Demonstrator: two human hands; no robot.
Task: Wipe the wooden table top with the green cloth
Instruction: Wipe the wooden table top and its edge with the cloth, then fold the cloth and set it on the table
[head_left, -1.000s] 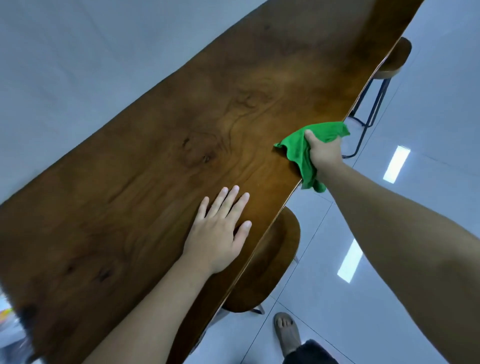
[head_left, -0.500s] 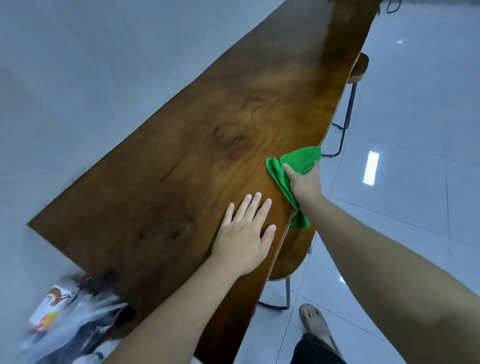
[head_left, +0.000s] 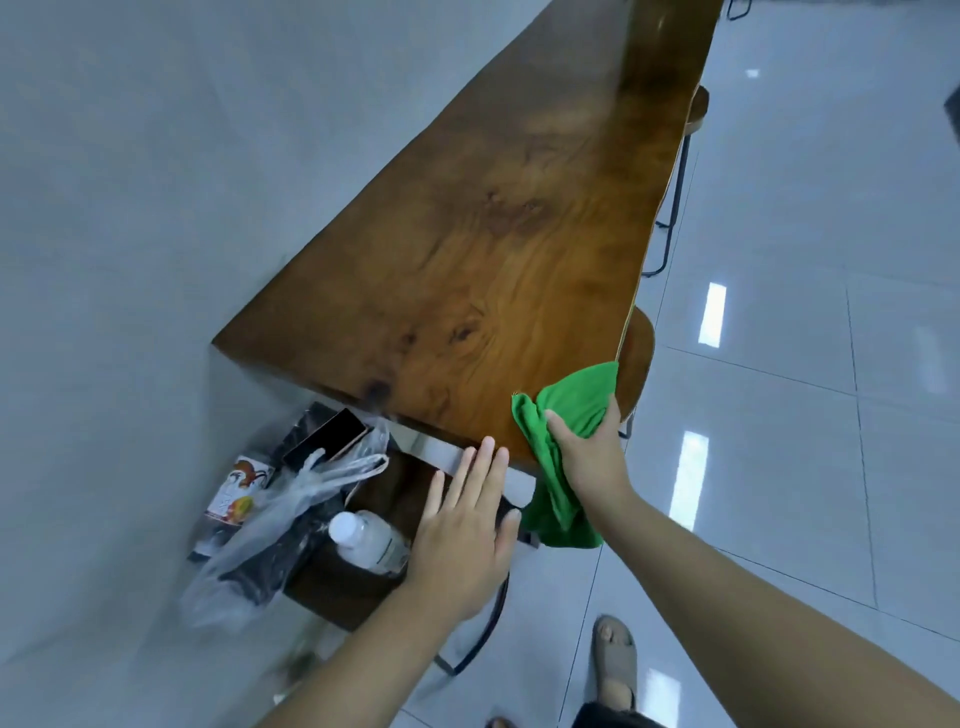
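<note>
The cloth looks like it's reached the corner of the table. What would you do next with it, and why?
Probably sweep the green cloth back up the wooden table top away from the person. The right hand holds it at the near corner, with part of it hanging over the edge, so no surface is left in that direction. The left hand, open and flat, is already past the end, above the bottle.

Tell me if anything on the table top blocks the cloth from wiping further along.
Nothing visible does. The right hand holds the green cloth at the near corner of the table top, which lies bare ahead. The left hand is open near the table's end, beside the cloth.
</note>
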